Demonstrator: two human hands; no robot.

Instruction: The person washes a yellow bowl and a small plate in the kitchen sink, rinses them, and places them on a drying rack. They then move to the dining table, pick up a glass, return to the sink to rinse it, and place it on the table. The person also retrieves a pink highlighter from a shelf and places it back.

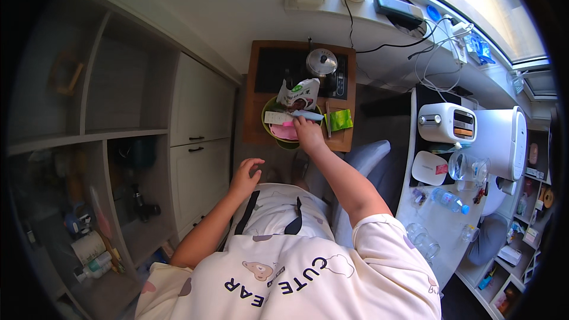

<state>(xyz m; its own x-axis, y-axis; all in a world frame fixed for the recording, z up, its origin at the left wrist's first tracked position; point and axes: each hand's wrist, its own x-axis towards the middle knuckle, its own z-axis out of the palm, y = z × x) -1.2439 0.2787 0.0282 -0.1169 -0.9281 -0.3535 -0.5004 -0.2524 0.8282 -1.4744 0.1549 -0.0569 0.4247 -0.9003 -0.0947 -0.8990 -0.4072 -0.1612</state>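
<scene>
On a small wooden table [254, 135] stands a round green basket [266, 132]. It holds a white printed food bag [298, 95], a light-blue object [310, 116], a white remote-like piece [276, 118] and a pink item [283, 132]. My right hand [307, 132] reaches over the basket's near right rim. Its fingertips are at the light-blue object and the pink item; whether they grip either is hidden. My left hand [246, 178] hovers before my lap, fingers slightly curled and holding nothing.
A lidded metal pot [322, 62] sits on a black cooktop [275, 64] behind the basket. To its right lie a green packet [341, 120] and a thin stick [328, 120]. A grey chair [366, 160] stands close right; a toaster [446, 122] is beyond. White cabinets [202, 111] line the left.
</scene>
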